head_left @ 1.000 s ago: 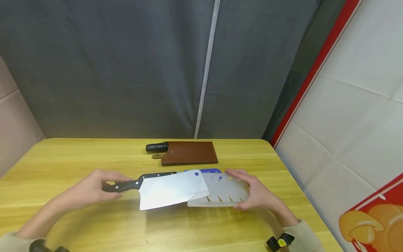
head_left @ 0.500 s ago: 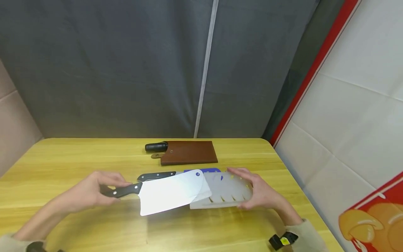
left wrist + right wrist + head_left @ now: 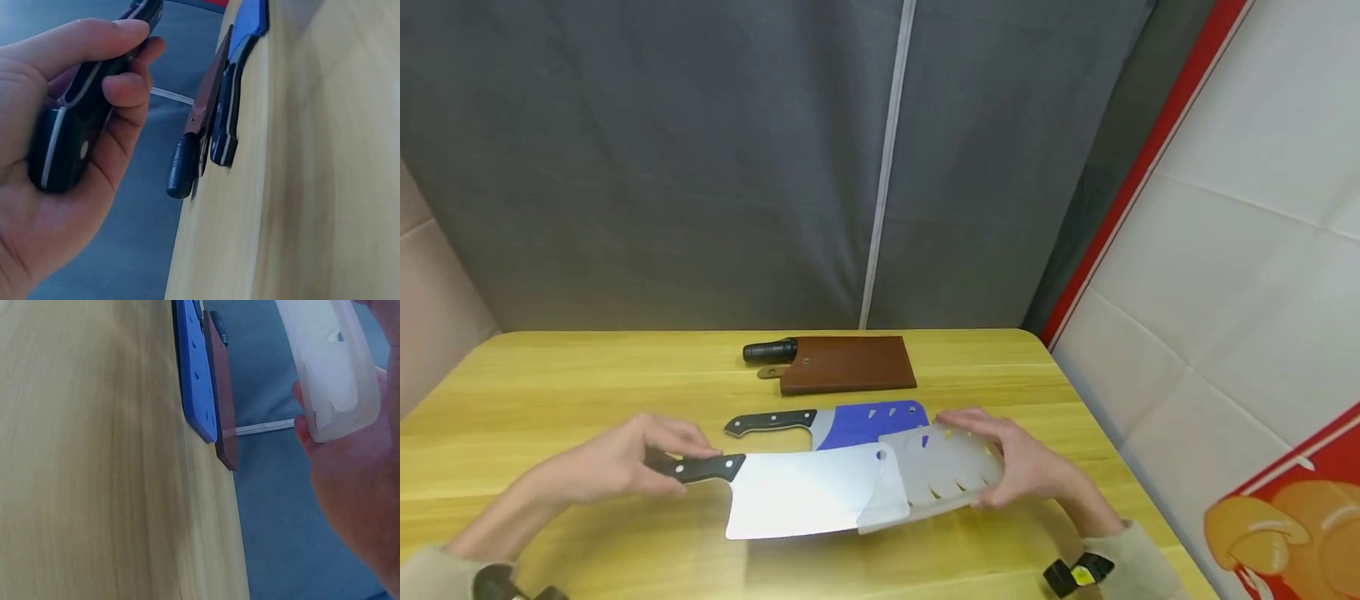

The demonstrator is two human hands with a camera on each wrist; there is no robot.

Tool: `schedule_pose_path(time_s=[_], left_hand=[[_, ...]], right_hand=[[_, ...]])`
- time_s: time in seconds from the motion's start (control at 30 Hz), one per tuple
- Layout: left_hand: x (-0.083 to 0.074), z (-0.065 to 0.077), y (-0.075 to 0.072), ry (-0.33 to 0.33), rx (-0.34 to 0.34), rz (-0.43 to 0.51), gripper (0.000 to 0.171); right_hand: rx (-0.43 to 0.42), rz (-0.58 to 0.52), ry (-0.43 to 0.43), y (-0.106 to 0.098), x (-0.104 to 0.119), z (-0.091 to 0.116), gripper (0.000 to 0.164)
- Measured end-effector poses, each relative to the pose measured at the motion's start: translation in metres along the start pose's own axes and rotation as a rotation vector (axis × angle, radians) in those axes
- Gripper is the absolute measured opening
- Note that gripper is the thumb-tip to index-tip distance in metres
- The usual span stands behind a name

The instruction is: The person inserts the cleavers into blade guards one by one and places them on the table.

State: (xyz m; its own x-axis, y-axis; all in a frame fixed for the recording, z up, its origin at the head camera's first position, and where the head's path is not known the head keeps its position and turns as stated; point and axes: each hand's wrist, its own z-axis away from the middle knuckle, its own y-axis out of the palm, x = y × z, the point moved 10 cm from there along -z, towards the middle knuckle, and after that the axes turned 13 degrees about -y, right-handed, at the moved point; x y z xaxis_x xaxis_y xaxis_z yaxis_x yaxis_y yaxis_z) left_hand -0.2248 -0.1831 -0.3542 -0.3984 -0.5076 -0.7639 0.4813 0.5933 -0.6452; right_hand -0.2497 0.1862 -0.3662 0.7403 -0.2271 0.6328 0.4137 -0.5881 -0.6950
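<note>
My left hand (image 3: 617, 462) grips the black riveted handle (image 3: 81, 119) of a cleaver (image 3: 805, 492), whose wide shiny blade points right above the table. A translucent white blade guard (image 3: 940, 471) with small slots is held at its right end by my right hand (image 3: 1026, 458), thumb and fingers on opposite edges. The far end of the blade overlaps the guard's left end and shows through it. In the right wrist view, the guard (image 3: 334, 375) rests against my palm. Just behind lies a second cleaver, its black handle (image 3: 771, 422) to the left and its blade in a blue guard (image 3: 872, 421).
Farther back on the wooden table (image 3: 587, 375) lies a brown leather sheath (image 3: 850, 365) with a black handle (image 3: 770, 352) sticking out on its left. A grey curtain (image 3: 700, 167) hangs beyond the back edge. A white panel (image 3: 1240, 275) stands to the right.
The cleaver and white guard have come down toward me, uncovering more of the blue-guarded cleaver behind. The white guard has tilted, its left end lower. Both hands keep their hold.
</note>
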Motion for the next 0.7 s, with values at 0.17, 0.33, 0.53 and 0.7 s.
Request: schedule_pose_path(time_s=[0.17,0.33,0.53,0.7], left_hand=[[0.001,0.000,-0.001,-0.007,-0.015,-0.007,0.042],[0.000,0.001,-0.005,-0.014,-0.028,-0.026,0.041],[0.000,-0.003,-0.006,-0.020,-0.042,-0.059,0.041],[-0.008,-0.022,0.012,-0.018,-0.009,-0.041,0.040]], right_hand=[[-0.002,-0.011,-0.007,0.003,0.004,-0.001,0.089],[-0.018,0.002,-0.013,0.007,0.007,-0.002,0.087],[-0.041,0.025,-0.015,0.010,0.011,-0.004,0.086],[0.011,0.034,0.025,0.032,0.017,-0.021,0.085]])
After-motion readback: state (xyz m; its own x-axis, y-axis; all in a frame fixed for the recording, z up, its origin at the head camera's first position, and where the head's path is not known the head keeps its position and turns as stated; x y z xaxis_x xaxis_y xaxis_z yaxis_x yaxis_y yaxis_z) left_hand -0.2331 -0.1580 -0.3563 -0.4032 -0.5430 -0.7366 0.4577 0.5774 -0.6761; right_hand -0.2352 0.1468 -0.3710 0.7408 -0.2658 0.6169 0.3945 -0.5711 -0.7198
